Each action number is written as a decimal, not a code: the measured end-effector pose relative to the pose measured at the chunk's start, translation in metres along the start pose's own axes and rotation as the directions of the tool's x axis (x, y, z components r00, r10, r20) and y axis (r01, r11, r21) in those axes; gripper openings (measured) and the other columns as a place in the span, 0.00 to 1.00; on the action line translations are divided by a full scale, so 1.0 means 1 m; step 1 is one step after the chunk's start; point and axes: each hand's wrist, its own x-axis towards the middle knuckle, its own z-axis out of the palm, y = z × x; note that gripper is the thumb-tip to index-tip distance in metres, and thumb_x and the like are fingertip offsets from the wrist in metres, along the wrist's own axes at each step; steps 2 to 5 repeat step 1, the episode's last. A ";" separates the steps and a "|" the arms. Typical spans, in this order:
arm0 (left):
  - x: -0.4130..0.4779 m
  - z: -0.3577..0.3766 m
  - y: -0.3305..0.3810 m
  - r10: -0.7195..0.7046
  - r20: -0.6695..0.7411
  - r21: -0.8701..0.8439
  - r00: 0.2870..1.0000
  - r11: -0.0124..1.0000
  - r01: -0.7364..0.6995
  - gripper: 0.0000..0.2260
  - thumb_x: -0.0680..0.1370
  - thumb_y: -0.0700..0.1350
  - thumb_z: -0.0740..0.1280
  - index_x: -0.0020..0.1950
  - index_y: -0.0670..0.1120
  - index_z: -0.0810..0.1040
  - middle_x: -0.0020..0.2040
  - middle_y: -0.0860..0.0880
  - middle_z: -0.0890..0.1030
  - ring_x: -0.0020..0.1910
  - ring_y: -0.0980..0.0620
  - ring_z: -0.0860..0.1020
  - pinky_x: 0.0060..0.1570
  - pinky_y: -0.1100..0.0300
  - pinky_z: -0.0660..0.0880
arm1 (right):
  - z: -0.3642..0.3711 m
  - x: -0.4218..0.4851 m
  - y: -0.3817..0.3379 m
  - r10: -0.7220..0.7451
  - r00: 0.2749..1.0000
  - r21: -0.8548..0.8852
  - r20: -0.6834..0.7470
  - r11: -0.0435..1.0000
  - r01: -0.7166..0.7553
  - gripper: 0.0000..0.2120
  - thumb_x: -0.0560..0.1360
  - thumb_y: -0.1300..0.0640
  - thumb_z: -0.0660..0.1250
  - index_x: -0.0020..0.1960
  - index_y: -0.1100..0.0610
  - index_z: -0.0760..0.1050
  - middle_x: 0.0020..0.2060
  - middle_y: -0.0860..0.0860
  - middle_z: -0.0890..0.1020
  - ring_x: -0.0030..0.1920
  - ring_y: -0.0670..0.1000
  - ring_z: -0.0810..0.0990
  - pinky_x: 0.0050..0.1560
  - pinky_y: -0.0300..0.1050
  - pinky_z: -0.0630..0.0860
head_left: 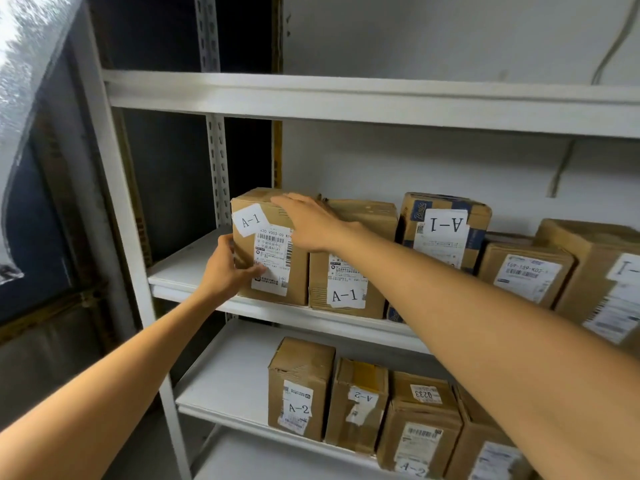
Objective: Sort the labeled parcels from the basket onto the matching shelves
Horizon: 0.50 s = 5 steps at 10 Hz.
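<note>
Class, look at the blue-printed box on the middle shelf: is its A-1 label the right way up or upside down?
Upside down: the A-1 label on the blue-printed box reads inverted.

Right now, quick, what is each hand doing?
Left hand: grips the A-1 box at its lower left edge.
Right hand: open, fingers lying flat on top of the box.

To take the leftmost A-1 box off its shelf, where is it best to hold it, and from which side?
Grip the leftmost A-1 box by its left wall and top, coming from the front left. Its right wall stands against the neighbouring box, so fingers likely cannot enter there. The left hand grips that left edge; the right hand rests on top.
</note>
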 end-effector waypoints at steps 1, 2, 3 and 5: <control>-0.013 0.002 0.015 0.011 -0.168 0.006 0.986 1.000 -0.010 0.32 0.70 0.41 0.76 0.68 0.41 0.64 0.63 0.42 0.74 0.53 0.54 0.72 0.45 0.67 0.70 | 0.000 -0.016 0.001 -0.022 0.991 -0.010 -0.136 1.000 0.021 0.30 0.71 0.70 0.67 0.71 0.60 0.66 0.67 0.54 0.69 0.66 0.54 0.67 0.65 0.51 0.70; -0.013 0.002 0.015 0.011 -0.168 0.006 0.986 1.000 -0.010 0.32 0.70 0.41 0.76 0.68 0.41 0.64 0.63 0.42 0.74 0.53 0.54 0.72 0.45 0.67 0.70 | 0.000 -0.016 0.001 -0.022 0.991 -0.010 -0.136 1.000 0.021 0.30 0.71 0.70 0.67 0.71 0.60 0.66 0.67 0.54 0.69 0.66 0.54 0.67 0.65 0.51 0.70; -0.013 0.002 0.015 0.011 -0.168 0.006 0.986 1.000 -0.010 0.32 0.70 0.41 0.76 0.68 0.41 0.64 0.63 0.42 0.74 0.53 0.54 0.72 0.45 0.67 0.70 | 0.000 -0.016 0.001 -0.022 0.991 -0.010 -0.136 1.000 0.021 0.30 0.71 0.70 0.67 0.71 0.60 0.66 0.67 0.54 0.69 0.66 0.54 0.67 0.65 0.51 0.70; -0.013 0.002 0.015 0.011 -0.168 0.006 0.986 1.000 -0.010 0.32 0.70 0.41 0.76 0.68 0.41 0.64 0.63 0.42 0.74 0.53 0.54 0.72 0.45 0.67 0.70 | 0.000 -0.016 0.001 -0.022 0.991 -0.010 -0.136 1.000 0.021 0.30 0.71 0.70 0.67 0.71 0.60 0.66 0.67 0.54 0.69 0.66 0.54 0.67 0.65 0.51 0.70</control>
